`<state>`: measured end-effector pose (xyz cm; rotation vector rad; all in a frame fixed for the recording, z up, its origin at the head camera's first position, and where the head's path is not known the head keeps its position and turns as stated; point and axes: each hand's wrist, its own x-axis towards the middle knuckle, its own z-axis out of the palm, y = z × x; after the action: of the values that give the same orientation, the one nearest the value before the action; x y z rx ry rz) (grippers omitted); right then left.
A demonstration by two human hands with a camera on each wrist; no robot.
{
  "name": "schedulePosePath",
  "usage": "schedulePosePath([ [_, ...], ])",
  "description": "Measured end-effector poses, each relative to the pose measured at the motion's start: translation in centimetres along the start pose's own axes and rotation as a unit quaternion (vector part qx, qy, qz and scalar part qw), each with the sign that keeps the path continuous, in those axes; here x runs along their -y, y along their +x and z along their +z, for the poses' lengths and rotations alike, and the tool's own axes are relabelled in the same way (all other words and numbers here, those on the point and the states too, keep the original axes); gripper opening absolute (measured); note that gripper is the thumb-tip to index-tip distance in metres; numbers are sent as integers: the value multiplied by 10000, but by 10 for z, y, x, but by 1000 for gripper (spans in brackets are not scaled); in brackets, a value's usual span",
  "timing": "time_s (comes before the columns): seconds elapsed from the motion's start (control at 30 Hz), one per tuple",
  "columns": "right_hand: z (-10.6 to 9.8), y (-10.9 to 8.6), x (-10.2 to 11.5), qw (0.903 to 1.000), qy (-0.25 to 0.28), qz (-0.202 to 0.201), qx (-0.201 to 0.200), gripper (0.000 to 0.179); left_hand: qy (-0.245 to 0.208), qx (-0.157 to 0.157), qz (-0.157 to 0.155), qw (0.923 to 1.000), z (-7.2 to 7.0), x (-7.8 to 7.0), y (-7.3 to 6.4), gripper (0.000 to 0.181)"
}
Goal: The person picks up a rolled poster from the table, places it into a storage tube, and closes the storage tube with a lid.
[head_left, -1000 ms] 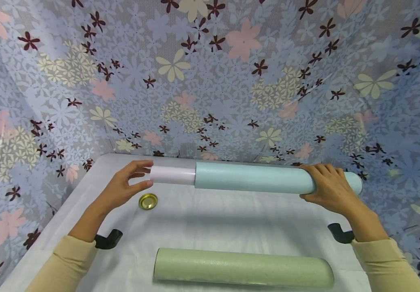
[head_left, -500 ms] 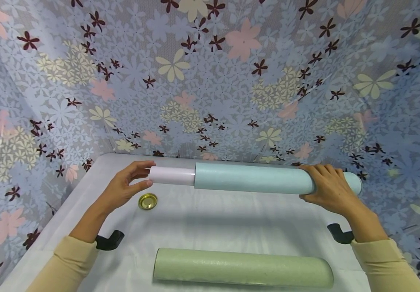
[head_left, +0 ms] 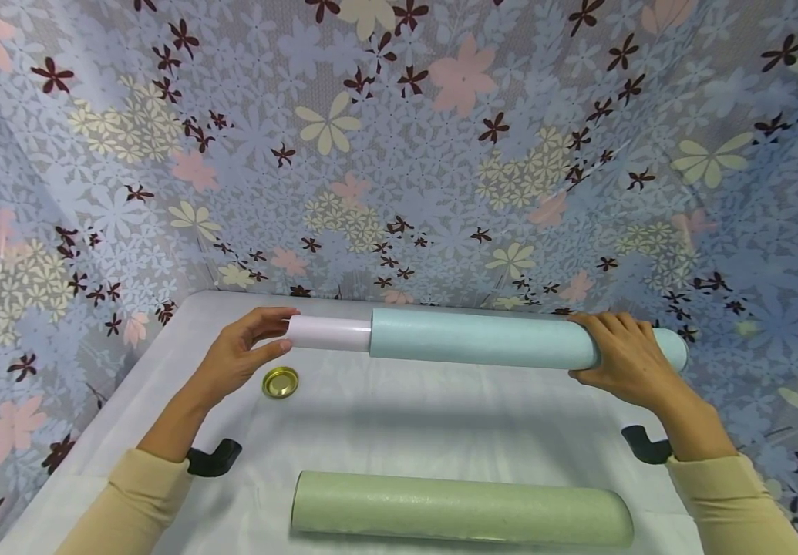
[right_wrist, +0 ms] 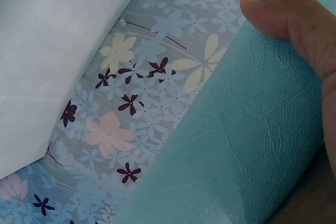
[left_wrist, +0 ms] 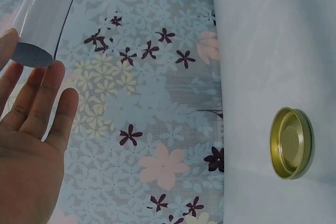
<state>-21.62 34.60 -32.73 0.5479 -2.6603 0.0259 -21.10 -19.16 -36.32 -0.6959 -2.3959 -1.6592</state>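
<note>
A long pale-blue cardboard tube [head_left: 482,336] is held level above the back of the table. My right hand [head_left: 621,354] grips it near its right end; in the right wrist view the thumb lies along the tube's textured surface. Out of the tube's left end sticks a white paper roll [head_left: 329,334]. My left hand [head_left: 239,351] pinches the roll's free end between thumb and fingertips. The left wrist view shows the roll's hollow, round end [left_wrist: 32,54] at the fingertips. How far the roll reaches inside the tube is hidden.
A gold metal lid [head_left: 280,382] lies on the white table [head_left: 468,432] below the left hand. A pale-green tube [head_left: 461,509] lies across the front. Floral cloth [head_left: 399,154] hangs behind and at the sides. Black wrist mounts [head_left: 214,458] sit under both wrists.
My left hand and forearm have shifted slightly to the right, with the roll's end in the fingertips. The blue tube and my right hand have stayed nearly still.
</note>
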Motion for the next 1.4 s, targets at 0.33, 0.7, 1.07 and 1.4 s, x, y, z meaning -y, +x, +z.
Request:
schedulePosePath([
  [0.33,1,2,3,10000,26,-12,-32,84,181,17,144,9997,13,-4,9,43],
  [0.7,2,1,4,9999,7,-55,-118,85,169,156,108,9997,27,-6,15,42],
  [1.07,3,1,5,9999,-21,-69,-129,85,237,207,351,9989,43,-12,22,42],
  [1.4,3,1,5,9999,23,-101,-107,85,125,221,323,9992,57,-18,27,41],
])
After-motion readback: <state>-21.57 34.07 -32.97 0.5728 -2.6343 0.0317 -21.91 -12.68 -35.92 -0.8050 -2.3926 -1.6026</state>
